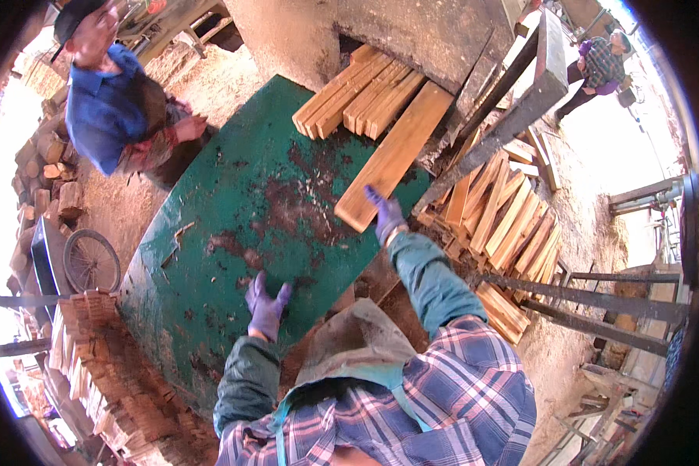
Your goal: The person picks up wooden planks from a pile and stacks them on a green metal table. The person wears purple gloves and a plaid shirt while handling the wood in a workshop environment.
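Observation:
In a purple glove, my right hand (pixel 386 216) grips the near end of a long flat wooden board (pixel 396 155), thumb on top and fingers at its right edge. The board slants away across the right side of a worn green table (pixel 171 256), its far end near the large brown panel. My left hand (pixel 267 307), also gloved in purple, hovers over or rests on the table's near part; I cannot tell which. Its fingers are spread and hold nothing. Left of the board, stacked planks (pixel 342 93) lie at the table's far edge.
A pile of cut boards (pixel 505 210) lies to the right, below a metal frame (pixel 512 116). A wood stack (pixel 116 373) stands at lower left, near a wheeled cart (pixel 91 260). One person in blue (pixel 113 109) stands across the table; another person (pixel 602 66) is at far right.

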`<state>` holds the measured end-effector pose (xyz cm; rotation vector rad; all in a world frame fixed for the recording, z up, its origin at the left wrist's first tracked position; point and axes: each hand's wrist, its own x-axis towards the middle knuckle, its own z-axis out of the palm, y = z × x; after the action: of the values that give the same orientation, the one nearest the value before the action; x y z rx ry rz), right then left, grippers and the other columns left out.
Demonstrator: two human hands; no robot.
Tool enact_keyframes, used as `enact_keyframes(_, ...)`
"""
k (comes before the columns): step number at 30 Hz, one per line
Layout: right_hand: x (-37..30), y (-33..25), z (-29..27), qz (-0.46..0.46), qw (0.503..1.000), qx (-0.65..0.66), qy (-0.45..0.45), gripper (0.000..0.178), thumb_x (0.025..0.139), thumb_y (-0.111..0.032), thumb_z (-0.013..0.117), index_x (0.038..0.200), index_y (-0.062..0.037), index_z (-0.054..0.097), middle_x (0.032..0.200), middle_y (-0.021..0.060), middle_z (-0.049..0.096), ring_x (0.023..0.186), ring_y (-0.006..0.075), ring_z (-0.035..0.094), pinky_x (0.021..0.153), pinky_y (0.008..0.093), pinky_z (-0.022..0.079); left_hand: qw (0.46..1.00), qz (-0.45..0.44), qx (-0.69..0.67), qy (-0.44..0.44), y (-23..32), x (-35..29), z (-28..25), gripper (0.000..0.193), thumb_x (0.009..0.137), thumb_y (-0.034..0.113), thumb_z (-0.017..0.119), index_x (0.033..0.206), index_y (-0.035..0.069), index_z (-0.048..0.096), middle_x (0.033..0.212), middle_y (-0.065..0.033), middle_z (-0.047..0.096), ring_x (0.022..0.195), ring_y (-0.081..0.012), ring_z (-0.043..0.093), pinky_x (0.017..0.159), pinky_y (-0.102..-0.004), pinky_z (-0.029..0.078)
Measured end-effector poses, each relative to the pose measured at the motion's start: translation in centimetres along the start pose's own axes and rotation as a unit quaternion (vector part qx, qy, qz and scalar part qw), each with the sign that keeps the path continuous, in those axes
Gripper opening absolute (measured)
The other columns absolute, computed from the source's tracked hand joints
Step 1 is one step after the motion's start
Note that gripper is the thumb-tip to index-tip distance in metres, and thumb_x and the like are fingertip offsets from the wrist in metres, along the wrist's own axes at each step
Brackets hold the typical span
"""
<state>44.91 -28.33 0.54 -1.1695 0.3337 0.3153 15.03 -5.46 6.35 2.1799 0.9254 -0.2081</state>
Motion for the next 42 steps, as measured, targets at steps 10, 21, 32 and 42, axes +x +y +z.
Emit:
enact_keyframes(10, -23.2, 7.0, -1.3, 0.360, 0.894, 0.210, -0.166, 0.068, 0.091, -0.050, 0.073, 0.142, -0.0085, 0.056, 0.144, 0.0086, 0.059, 0.131, 0.0246, 0.056, 0.111, 0.0437, 0.044, 0.816, -0.081, -0.525, -0.226, -0.6, -11.4, -2.2, 0.071, 0.090, 0.029, 0.074, 0.148, 0.003, 0.042, 0.131, -0.0104, 0.060, 0.119, -0.0238, 0.061, 0.102, -0.0398, 0.051)
enact_keyframes(21, -22.8, 7.4, -8.3, 0.311, 0.873, 0.373, -0.050, 0.063, 0.090, -0.045, 0.076, 0.140, -0.0124, 0.055, 0.139, 0.0107, 0.061, 0.128, 0.0336, 0.057, 0.110, 0.0548, 0.043, 0.898, -0.068, -0.319, -0.294, -2.7, -8.1, -7.5, 0.075, 0.079, 0.012, 0.082, 0.145, 0.003, 0.047, 0.128, -0.0095, 0.061, 0.115, -0.0215, 0.060, 0.099, -0.0334, 0.049)
enact_keyframes(32, 6.6, -26.1, -33.5, -0.054, 0.964, 0.226, 0.127, 0.070, 0.088, -0.050, 0.075, 0.137, -0.0043, 0.055, 0.132, 0.0172, 0.064, 0.115, 0.0327, 0.064, 0.101, 0.0497, 0.054, 0.777, 0.140, -0.398, -0.468, 41.5, 2.4, 22.0, 0.086, 0.089, 0.023, 0.080, 0.157, 0.012, 0.028, 0.135, -0.0127, 0.052, 0.120, -0.0206, 0.056, 0.099, -0.0353, 0.051)
enact_keyframes(42, 15.4, -12.0, -40.0, 0.139, 0.976, 0.010, 0.166, 0.068, 0.094, -0.057, 0.062, 0.145, -0.0135, 0.048, 0.138, 0.0168, 0.056, 0.117, 0.0359, 0.060, 0.093, 0.0476, 0.053, 0.814, 0.261, -0.203, -0.478, 37.6, 5.9, 28.2, 0.044, 0.097, 0.018, 0.070, 0.137, 0.004, 0.058, 0.118, -0.0051, 0.068, 0.107, -0.0122, 0.063, 0.096, -0.0295, 0.052)
